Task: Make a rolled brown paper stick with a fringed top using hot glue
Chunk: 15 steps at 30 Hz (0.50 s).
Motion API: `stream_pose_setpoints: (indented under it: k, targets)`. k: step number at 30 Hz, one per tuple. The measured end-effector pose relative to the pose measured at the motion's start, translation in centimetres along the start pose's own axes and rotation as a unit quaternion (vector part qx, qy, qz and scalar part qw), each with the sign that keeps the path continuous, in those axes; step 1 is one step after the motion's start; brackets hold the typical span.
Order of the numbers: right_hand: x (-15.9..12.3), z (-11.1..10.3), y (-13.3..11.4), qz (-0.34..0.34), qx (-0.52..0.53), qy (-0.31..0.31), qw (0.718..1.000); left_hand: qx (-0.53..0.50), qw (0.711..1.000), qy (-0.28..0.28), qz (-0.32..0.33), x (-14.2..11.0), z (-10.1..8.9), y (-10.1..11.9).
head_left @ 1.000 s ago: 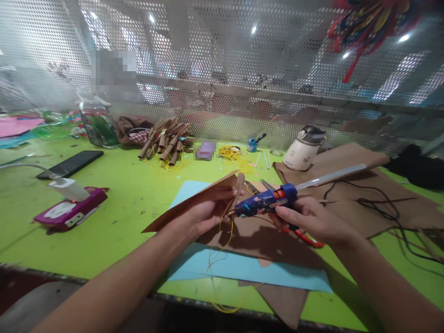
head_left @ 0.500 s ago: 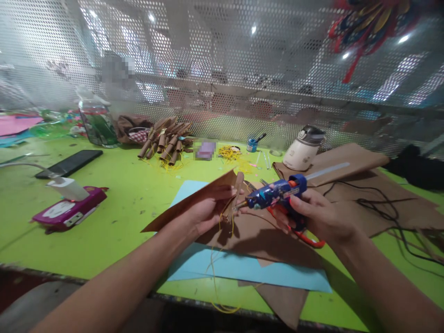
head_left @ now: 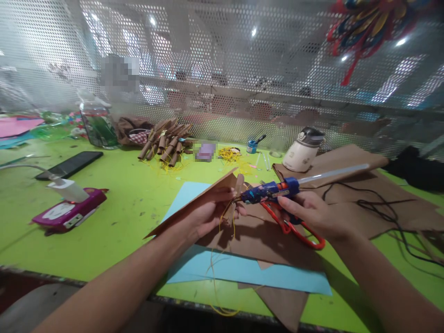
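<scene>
My left hand (head_left: 207,213) is closed on a partly rolled brown paper piece (head_left: 194,201), held above the green table (head_left: 132,199). A thin yellow string (head_left: 213,268) hangs from it down past the table edge. My right hand (head_left: 312,213) grips a blue glue gun (head_left: 268,191) with a clear glue stick (head_left: 333,172) sticking out of its back. The gun's nozzle touches the rolled end of the paper. Orange-handled scissors (head_left: 294,229) lie on brown paper just under my right hand.
Light blue sheets (head_left: 243,268) and brown paper sheets (head_left: 350,159) cover the table near me. A pile of brown paper rolls (head_left: 166,141), a glass jar (head_left: 97,122), a black phone (head_left: 71,164), a magenta device (head_left: 69,210), a white jug (head_left: 303,148) and black cords (head_left: 388,206) lie around.
The glue gun drew back to the right and up, then came back to the paper roll. The scissors under my right hand show more now. My left hand stays put.
</scene>
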State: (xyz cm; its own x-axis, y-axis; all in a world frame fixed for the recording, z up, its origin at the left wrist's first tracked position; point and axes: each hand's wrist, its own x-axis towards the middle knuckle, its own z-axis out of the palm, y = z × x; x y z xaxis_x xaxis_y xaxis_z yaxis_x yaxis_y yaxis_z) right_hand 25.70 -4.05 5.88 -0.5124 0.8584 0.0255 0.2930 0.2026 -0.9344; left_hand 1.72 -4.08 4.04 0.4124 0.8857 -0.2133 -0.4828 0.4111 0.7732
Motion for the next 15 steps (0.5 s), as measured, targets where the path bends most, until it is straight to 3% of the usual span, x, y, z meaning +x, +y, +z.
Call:
stream_pose_setpoints:
  k: [10, 15]
  targets:
    - [-0.6, -0.2, -0.1, -0.065, -0.128, 0.018, 0.989, -0.037, 0.999, -0.008, -0.014, 0.2, -0.7, -0.2]
    - [-1.2, 0.1, -1.6, -0.146, -0.187, 0.039, 0.971, -0.056, 0.998, -0.009, -0.016, 0.2, -0.7, 0.0]
